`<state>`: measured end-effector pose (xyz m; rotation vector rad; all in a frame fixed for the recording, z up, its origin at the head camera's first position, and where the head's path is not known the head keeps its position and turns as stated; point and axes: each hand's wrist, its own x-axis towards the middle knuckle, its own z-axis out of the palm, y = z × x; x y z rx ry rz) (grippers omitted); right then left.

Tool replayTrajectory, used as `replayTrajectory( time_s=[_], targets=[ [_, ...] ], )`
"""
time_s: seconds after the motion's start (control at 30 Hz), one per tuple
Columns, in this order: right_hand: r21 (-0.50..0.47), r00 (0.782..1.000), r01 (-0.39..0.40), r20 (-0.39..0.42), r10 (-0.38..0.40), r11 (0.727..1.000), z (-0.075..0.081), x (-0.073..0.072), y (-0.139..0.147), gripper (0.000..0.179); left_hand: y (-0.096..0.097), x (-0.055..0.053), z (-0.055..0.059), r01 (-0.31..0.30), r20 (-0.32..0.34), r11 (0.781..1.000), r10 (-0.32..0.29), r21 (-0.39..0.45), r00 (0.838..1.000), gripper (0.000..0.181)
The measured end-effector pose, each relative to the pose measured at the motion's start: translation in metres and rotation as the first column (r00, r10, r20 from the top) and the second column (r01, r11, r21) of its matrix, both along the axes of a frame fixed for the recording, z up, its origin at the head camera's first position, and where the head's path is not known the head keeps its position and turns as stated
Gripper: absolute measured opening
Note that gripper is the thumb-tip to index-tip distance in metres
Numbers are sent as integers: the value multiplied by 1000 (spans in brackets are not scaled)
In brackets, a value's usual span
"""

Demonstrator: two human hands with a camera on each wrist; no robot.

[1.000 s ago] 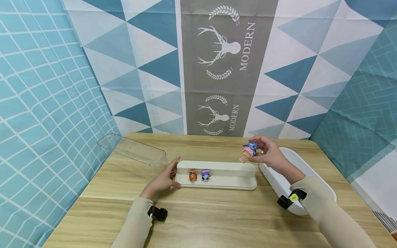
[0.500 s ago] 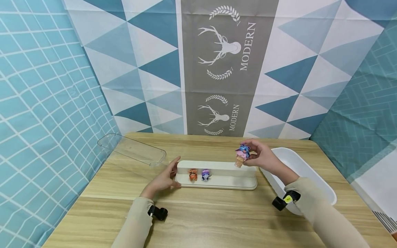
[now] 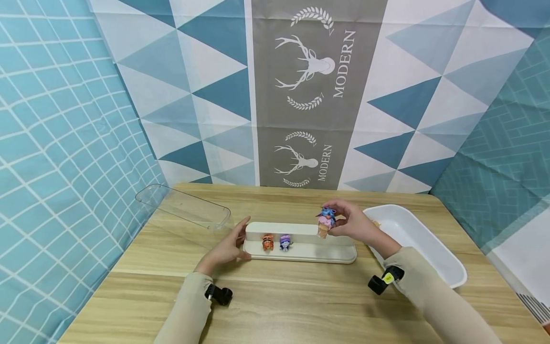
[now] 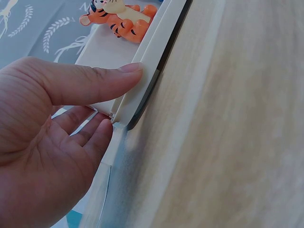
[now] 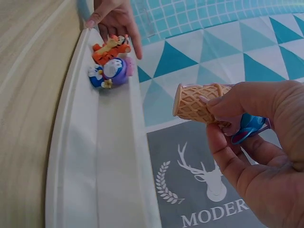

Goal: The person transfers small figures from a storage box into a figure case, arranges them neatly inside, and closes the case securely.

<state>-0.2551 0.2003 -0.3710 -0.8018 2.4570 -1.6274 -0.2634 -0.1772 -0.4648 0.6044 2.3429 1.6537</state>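
Note:
My right hand (image 3: 354, 223) pinches a figurine (image 3: 326, 220), a blue character on a pink ice cream in a waffle cone. In the head view it is over the right half of a cream stepped display base (image 3: 324, 252). The waffle cone (image 5: 192, 103) points left in the right wrist view, between thumb and fingers. My left hand (image 3: 225, 248) grips the base's left end, thumb on the front rim and fingers at the end in the left wrist view. An orange tiger figurine (image 3: 267, 242) and a purple-and-white figurine (image 3: 285, 242) sit side by side on the base's left part.
A white plastic bin (image 3: 423, 239) stands at the right behind my right forearm, with a small tan thing at its left inner edge. A clear cover (image 3: 185, 206) lies at the back left of the wooden table (image 3: 279, 306). Patterned cloth hangs behind.
My right hand has moved left and slightly down with the ice cream figurine, from beside the white bin to over the display base. The left hand has stayed on the base's end.

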Motion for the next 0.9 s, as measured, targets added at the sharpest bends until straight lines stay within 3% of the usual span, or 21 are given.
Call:
replayTrajectory(
  time_s=[0.57, 0.9],
  targets=[
    [38, 999, -48, -23, 49, 998, -28, -3, -22, 57, -2, -2, -2, 3, -12, 1000, -4, -13, 1000, 114],
    [83, 998, -39, -42, 42, 996, -38, -3, -29, 57, -2, -3, -3, 9, -9, 1000, -9, -15, 1000, 115]
  ],
)
